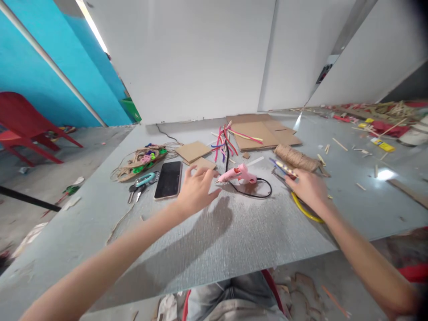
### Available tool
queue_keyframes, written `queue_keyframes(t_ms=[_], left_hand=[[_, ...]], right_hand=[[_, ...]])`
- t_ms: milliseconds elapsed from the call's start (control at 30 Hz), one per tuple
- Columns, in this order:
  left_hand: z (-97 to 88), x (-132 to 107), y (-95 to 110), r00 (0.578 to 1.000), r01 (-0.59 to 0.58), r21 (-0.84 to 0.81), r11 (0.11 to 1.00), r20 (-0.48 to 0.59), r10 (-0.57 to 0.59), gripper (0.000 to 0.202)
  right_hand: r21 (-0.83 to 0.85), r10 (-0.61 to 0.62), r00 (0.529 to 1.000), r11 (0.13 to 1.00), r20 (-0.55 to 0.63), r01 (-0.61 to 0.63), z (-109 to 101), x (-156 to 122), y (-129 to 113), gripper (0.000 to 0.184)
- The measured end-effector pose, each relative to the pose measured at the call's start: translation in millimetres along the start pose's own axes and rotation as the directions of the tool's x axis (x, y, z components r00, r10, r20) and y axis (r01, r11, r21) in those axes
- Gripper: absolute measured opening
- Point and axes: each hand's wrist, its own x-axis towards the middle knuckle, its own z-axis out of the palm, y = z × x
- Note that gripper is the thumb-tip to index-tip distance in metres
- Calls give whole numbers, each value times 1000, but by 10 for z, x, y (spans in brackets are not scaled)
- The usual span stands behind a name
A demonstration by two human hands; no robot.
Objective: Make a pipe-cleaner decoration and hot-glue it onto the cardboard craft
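Note:
My left hand (196, 189) hovers over the grey table (234, 232), fingers spread, fingertips near a small cardboard piece (204, 163) and the nozzle of a pink glue gun (239, 174). It holds nothing. My right hand (309, 187) rests on the table over yellow-handled scissors (304, 208), fingers touching a small patterned cutter (285, 168) beside a roll of jute twine (296, 158). I cannot tell whether it grips the scissors.
A black phone (169, 179), keys (142, 183) and a twine craft with coloured bits (142, 161) lie at left. Pipe cleaners (224, 140) and flat cardboard (262, 130) lie behind. Sticks and scraps litter the right side. A red chair (23, 125) stands far left.

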Motion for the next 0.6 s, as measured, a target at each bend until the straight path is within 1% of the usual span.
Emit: queue_keyframes(t_ms=[33,100,200,300,400,467,600], left_hand=[[18,171,23,1000,10,-14,1000,22,-10,30],[41,462,52,997,21,-54,998,80,-17,38],[54,741,89,984,26,-103,994,177,-7,45],[56,870,128,967,26,-131,991,253,8,43],[51,935,153,954,33,-135,990,299,8,42],[43,978,159,950,33,-133,991,311,10,42],[20,1116,158,952,18,-136,990,305,25,44]], right_hand=[[-19,-20,998,1000,57,21,42,47,-34,28],[-43,-44,994,998,105,49,109,95,-98,26],[-67,-50,993,996,104,58,156,84,-123,29],[-33,-41,996,999,75,44,157,44,-80,33],[1,-27,997,1000,76,27,144,17,-56,31],[12,-28,997,1000,75,27,138,6,-66,29],[42,-44,999,998,28,43,137,-12,-89,27]])
